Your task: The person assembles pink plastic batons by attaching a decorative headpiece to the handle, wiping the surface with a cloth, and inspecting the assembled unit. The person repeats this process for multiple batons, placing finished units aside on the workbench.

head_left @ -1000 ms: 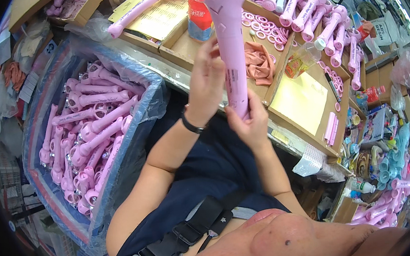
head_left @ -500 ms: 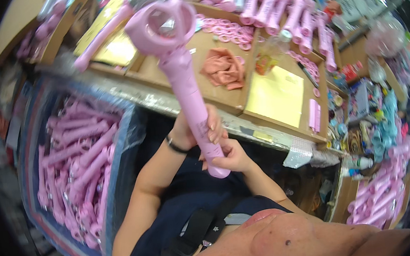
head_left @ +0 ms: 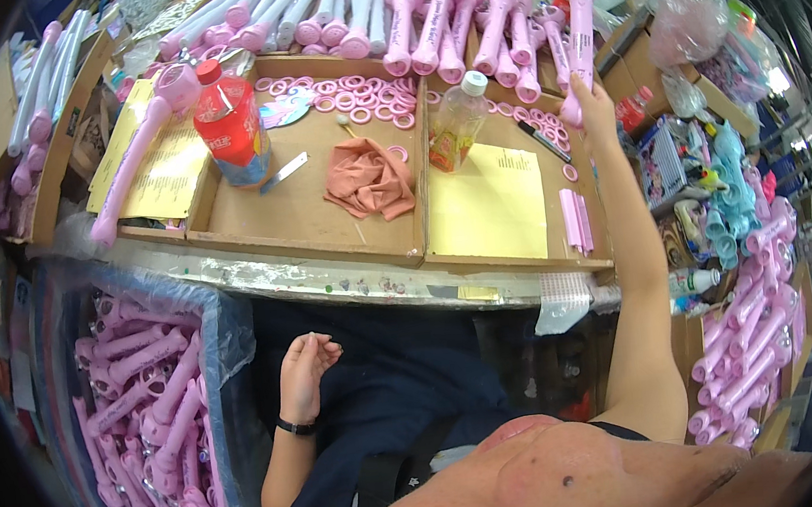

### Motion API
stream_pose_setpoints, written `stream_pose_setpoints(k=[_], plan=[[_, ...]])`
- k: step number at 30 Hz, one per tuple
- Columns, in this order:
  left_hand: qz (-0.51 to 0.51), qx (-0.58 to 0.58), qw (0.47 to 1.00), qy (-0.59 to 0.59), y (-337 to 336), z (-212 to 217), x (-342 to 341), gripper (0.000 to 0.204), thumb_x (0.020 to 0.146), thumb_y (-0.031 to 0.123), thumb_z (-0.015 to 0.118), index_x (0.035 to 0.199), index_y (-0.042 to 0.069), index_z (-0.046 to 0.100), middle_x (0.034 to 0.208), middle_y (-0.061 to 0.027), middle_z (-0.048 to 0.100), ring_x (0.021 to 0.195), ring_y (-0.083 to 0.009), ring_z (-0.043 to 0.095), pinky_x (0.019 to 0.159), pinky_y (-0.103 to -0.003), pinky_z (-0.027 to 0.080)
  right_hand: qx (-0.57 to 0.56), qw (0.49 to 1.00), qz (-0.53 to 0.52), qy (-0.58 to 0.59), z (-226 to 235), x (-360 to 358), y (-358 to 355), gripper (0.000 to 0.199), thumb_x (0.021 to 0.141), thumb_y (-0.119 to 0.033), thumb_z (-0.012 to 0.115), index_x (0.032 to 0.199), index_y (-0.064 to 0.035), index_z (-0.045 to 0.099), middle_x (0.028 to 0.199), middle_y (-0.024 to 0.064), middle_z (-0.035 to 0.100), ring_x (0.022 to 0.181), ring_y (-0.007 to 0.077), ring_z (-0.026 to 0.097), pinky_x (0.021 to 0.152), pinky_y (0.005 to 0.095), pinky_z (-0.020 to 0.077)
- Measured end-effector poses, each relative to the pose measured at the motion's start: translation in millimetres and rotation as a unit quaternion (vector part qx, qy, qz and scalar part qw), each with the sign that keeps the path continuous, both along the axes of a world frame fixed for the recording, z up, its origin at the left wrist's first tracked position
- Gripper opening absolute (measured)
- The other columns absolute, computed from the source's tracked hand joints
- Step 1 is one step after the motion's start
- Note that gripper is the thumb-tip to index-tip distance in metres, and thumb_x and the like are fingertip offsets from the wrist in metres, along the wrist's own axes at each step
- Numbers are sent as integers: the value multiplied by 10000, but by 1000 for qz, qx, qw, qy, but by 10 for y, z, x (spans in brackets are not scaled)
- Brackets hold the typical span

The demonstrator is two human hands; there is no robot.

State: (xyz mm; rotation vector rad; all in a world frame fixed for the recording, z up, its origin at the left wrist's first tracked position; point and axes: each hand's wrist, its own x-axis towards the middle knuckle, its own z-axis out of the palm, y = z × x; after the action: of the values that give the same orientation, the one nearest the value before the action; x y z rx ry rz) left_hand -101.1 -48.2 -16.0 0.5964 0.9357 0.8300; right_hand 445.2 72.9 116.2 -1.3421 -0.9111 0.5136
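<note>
At the far right of the bench, my right hand (head_left: 593,113) is closed round the lower end of a pink plastic wand (head_left: 583,37). Its wider head points away from me, beside a row of similar pink wands (head_left: 442,27) standing along the back. My left hand (head_left: 307,368) hangs over my lap with loosely bent fingers and nothing in it. To its left, a blue-edged bin (head_left: 229,361) lined with clear plastic holds many more pink wands (head_left: 161,418). Another pink wand (head_left: 135,168) lies across yellow paper at the bench's left.
Cardboard trays (head_left: 326,242) on the bench hold pink rings (head_left: 365,99), a crumpled orange cloth (head_left: 371,180), a red-labelled bottle (head_left: 232,123), a clear bottle (head_left: 457,119) and yellow paper (head_left: 485,207). At right, a box holds pink wands (head_left: 752,346), near light-blue pieces (head_left: 731,190).
The pink wand has gone from in front of me, where both hands held it, to the far right in my right hand. My left hand has let go and moved back left.
</note>
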Motion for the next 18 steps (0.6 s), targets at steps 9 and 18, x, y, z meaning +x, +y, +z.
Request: stream_pose_setpoints(k=[9,18], plan=[[111,-16,989,99,-394,45,-266,235,971,275,488,1007,59,573,892,-49,646,838,-142,632,771,-273,501,-72,977,-182,-88,-957,1732,1538,615,683,-364,769,1084,78,616,937,173,656,773,243,631,662,377,511],[188,2,975,117,-633,421,-799,250,974,271,492,1058,51,575,959,-65,648,896,-155,633,820,-282,499,-292,748,-271,-531,-945,1660,1659,566,852,-512,477,1158,-54,606,1081,202,615,963,374,586,825,467,472]])
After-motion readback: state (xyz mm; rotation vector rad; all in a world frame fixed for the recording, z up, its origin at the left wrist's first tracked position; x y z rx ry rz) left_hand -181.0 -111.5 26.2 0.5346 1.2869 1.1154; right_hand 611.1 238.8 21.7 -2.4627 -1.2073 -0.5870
